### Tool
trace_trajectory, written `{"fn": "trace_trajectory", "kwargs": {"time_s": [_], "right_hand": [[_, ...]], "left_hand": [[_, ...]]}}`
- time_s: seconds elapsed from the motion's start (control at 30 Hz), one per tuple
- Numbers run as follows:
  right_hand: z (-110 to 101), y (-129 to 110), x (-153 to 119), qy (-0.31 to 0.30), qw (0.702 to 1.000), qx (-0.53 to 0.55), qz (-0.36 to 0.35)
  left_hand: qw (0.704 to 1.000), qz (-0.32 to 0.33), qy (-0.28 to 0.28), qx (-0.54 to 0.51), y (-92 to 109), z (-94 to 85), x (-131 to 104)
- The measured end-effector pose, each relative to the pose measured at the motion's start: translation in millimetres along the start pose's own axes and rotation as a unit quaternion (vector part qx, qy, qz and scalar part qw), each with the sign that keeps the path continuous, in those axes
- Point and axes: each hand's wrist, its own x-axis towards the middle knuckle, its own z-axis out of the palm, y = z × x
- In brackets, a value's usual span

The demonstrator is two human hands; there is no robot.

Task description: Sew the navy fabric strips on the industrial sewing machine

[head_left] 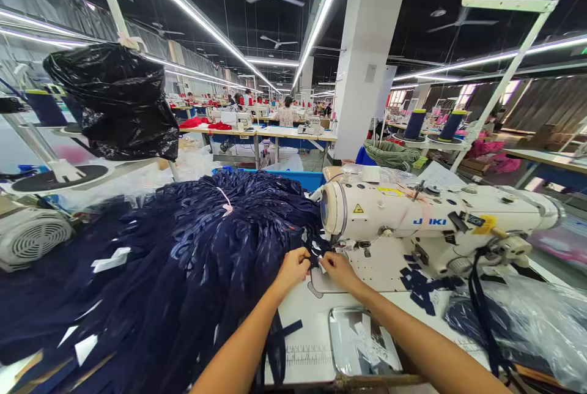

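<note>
In front of the sewing machine (394,207), near its needle area, my two hands work close together. My left hand (293,268) is closed in a pinch on a narrow strip of navy fabric (314,258). My right hand (340,270), just beside it, pinches a small white piece (320,260) at the fabric; whether it is a label I cannot tell. A large heap of navy garments (229,241) fills the left side and reaches the machine. A pale pink tie (224,203) lies on top of the heap.
A metal tray (337,345) with white slips sits at the table's front edge. Cut navy pieces (419,287) lie under the machine arm. Clear plastic bags (527,314) are at the right. A black plastic bag (114,100) hangs at the left. A person (288,112) sits farther back.
</note>
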Motion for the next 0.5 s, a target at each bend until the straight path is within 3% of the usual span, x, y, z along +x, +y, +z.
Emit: {"fn": "trace_trajectory", "kwargs": {"time_s": [0.23, 0.5], "right_hand": [[-7.8, -0.4, -1.9, -0.041, 0.998, 0.038, -0.023], [0.3, 4.3, -1.5, -0.043, 0.998, 0.034, -0.027]], "left_hand": [[0.999, -0.006, 0.009, -0.035, 2.6, -0.9, -0.5], [0.999, -0.006, 0.004, -0.053, 1.7, -0.3, -1.3]]}}
